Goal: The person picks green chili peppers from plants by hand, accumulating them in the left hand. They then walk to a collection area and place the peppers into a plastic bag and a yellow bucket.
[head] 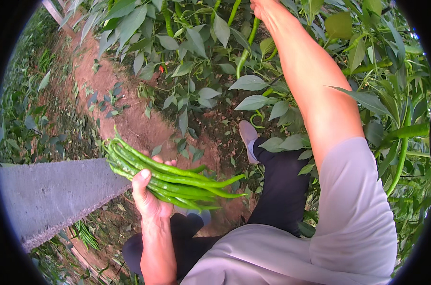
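A bunch of long green chili peppers (172, 178) lies across my left hand (149, 197), thumb over the top and fingertips showing on the far side. The stem ends point left and the thin tips point right. Stretched up to the top edge of the view, my right hand (262, 8) is among the pepper plants, its fingers mostly cut off by the frame. Directly below it hangs a long green pepper (248, 48), its upper end meeting the hand; whether the fingers grip it cannot be seen. More green peppers (167, 20) hang among the leaves to the left.
A grey concrete post (58, 192) juts in from the left, close to my left hand. Dense pepper plants (379, 89) line the top and right. A small pile of green peppers (86, 235) lies on the ground beyond the post. My shoe (249, 139) stands on the dirt path (130, 121).
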A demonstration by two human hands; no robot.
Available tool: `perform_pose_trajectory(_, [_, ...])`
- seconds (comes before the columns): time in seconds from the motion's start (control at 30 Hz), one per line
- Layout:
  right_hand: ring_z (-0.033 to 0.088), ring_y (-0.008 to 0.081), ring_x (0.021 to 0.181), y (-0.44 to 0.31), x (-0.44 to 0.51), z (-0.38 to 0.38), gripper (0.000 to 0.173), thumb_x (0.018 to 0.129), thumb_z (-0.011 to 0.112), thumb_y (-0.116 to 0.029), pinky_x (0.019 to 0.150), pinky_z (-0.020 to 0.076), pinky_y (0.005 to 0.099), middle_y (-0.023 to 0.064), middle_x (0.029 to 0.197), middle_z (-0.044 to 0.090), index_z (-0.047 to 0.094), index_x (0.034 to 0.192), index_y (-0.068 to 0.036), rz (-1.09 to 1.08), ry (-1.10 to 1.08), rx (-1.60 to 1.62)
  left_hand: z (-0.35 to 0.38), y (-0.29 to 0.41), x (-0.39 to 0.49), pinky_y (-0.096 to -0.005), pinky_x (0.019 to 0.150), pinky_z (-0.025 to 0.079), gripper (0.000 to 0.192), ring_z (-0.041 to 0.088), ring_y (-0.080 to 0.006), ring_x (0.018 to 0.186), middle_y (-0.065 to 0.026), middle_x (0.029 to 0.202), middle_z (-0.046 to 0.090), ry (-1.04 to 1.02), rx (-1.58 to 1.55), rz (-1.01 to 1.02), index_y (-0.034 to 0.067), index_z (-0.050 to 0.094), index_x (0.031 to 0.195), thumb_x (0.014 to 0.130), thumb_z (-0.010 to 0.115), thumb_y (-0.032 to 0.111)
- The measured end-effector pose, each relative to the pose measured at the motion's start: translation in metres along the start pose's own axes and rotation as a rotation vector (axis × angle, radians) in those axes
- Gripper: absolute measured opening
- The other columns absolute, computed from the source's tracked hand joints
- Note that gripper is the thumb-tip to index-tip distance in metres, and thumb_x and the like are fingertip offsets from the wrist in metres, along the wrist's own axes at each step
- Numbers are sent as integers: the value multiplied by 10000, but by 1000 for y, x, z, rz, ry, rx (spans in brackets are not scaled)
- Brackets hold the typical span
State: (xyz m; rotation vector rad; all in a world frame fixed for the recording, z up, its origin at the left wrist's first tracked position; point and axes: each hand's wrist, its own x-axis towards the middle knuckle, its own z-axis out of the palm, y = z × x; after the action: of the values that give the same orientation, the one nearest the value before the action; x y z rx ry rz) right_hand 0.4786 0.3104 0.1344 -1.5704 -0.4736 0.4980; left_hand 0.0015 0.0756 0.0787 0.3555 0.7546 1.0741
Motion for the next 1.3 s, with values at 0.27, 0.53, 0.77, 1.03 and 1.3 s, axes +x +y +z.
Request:
perform_pose_trajectory(0.27, [351,51,593,5,-160,-4,336,1119,547,-290,506,294,225,-38,807,471,650,1252,2,117,-455,-137,-5,13,-2,-525,969,596,558,710,-369,1026,-180,1074,676,-138,47,-93,8,521,1308,822,754,153])
perform_pose_trajectory(0.53, [287,1,494,0,-299,-8,520,1124,467,-445,391,226,164,-70,738,396,630,1286,21,673,-1338,314,-17,-12,-15,-545,1065,557,506,699,-383,1146,-177,1069,718,-252,113,-243,-11,555,1267,824,745,145])
perform_pose_trajectory(0.77, [435,63,605,84,-373,32,342,1067,616,-270,519,399,211,-3,850,548,629,1263,10,532,-723,433,-42,-38,-16,-473,983,605,504,736,-307,1027,-180,1141,712,-171,-59,-339,-20,576,1313,881,718,197])
perform_pose_trajectory(1.03, [666,277,1141,100,-398,24,516,1110,526,-374,968,563,397,197,1267,678,561,1387,59,225,-672,402,-44,-54,-21,-455,958,613,466,743,-281,993,-146,1120,728,-125,-110,-444,5,596,1310,914,732,211])
perform_pose_trajectory(1.3, [677,242,1141,90,-416,5,388,1087,578,-295,998,513,354,145,1196,736,724,1194,48,-509,-349,-332,-30,-60,-38,-407,771,629,320,742,-242,824,-111,955,730,-46,-28,-391,-11,654,1160,885,756,119])
